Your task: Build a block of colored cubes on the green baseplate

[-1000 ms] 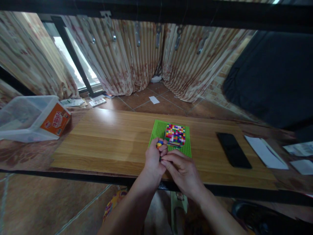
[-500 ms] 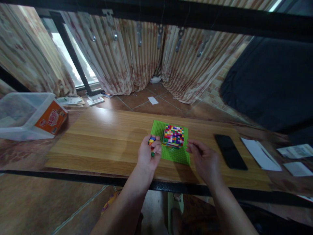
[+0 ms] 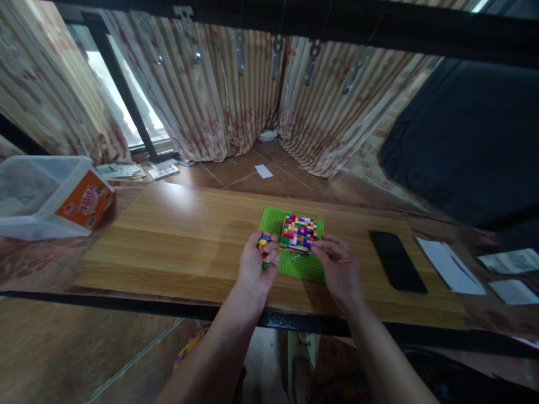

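Observation:
A multicoloured block built of small toy bricks (image 3: 299, 231) stands on a green studded baseplate (image 3: 302, 272). Just left of it, my left hand (image 3: 257, 261) is turned palm up, its fingers curled around several loose toy bricks (image 3: 264, 242) in blue, yellow, red and green. My right hand (image 3: 338, 264) is at the block's right front corner, thumb and forefinger pinched together against its top edge. Whatever sits between those fingertips is too small to make out.
The wooden board (image 3: 177, 241) lies under the baseplate. To the right are a black phone (image 3: 398, 261) and white paper (image 3: 448, 266). A clear plastic bin (image 3: 46, 196) with an orange label stands at the far left. A dark bar (image 3: 269, 22) crosses overhead.
My right hand has moved left, from beside the baseplate's right edge to the block's corner. The left hand stays almost in place with its bricks.

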Demonstrator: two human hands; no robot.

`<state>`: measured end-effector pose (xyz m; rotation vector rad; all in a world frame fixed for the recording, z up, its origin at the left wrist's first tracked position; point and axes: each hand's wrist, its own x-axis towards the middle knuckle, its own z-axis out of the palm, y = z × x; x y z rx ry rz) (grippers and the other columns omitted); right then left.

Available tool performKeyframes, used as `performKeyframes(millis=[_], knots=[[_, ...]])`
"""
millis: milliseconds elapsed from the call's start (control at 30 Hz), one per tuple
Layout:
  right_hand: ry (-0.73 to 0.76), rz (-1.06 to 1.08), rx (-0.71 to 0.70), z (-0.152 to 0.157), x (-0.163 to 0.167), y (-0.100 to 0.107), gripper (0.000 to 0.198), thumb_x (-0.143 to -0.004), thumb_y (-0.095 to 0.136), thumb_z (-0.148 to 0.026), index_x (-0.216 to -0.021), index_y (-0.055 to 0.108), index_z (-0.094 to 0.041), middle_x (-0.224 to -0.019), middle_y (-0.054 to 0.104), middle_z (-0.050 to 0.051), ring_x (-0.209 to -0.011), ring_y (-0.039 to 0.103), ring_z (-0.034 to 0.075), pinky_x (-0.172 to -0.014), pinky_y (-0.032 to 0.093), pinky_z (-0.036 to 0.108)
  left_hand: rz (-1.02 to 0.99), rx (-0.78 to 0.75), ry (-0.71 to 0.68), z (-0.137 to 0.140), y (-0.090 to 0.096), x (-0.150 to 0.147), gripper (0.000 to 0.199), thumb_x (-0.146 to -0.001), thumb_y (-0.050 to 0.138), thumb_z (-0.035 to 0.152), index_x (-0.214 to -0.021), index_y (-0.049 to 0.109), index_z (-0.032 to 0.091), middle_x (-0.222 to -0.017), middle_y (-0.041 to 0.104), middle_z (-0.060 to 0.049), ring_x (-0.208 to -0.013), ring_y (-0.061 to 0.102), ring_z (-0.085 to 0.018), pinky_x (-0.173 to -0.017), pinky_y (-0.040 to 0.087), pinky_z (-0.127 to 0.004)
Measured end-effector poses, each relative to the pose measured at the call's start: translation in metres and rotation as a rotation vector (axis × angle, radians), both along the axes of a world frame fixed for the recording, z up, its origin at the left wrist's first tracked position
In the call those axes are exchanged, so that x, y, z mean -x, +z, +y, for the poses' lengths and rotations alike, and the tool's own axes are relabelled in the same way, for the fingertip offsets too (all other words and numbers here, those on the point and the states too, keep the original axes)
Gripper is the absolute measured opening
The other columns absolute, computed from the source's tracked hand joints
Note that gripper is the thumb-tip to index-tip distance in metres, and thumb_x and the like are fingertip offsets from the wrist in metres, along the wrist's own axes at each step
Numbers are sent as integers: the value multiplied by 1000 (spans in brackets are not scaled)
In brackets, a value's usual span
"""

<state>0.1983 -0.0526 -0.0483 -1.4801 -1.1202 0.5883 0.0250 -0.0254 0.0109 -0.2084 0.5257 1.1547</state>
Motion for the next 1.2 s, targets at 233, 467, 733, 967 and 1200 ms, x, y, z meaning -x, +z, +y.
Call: performKeyframes(millis=[233, 467, 733, 967, 1200], knots=[[6, 284, 25, 5, 4, -5, 18, -63, 78, -33, -75, 73, -21, -94, 68, 4, -95, 62, 20, -93, 44, 41, -8, -19, -13, 0, -3, 0, 26, -93, 36, 15, -70, 47, 13, -64, 45, 1, -38, 31, 2, -31, 23, -9], [13, 341, 9, 6, 8, -3, 19, -63, 77, -32, -76, 70, -20, -79, 71, 1, -78, 64, 18, -80, 49, 37, -10, -3, -12, -1, -1, -1, 25, -92, 36, 14, -70, 47, 14, -64, 46, 1, -39, 31, 1, -31, 24, -9], [-17, 289, 13, 7, 11, -7, 19, -65, 76, -34, -75, 70, -19, -81, 70, 3, -81, 64, 19, -79, 50, 37, -14, -11, -7, -3, -3, -6, 26, -93, 37, 15, -69, 49, 13, -64, 47, 0, -40, 33, 0, -33, 26, -10], [-55, -141, -148, -12, 22, 26, 12, -78, 68, -33, -80, 73, -22, -97, 66, 5, -91, 62, 20, -82, 49, 36, -15, -37, 12, -4, -5, -10, 23, -89, 43, 16, -69, 55, 12, -67, 54, -4, -50, 47, -5, -45, 42, -14], [423, -197, -47, -36, 58, 54, 11, -84, 64, -30, -91, 72, -26, -98, 71, 3, -93, 65, 19, -79, 51, 32, 74, -80, -40, -6, -3, -12, 24, -87, 45, 21, -70, 59, 13, -65, 56, -4, -54, 53, -10, -52, 47, -20]])
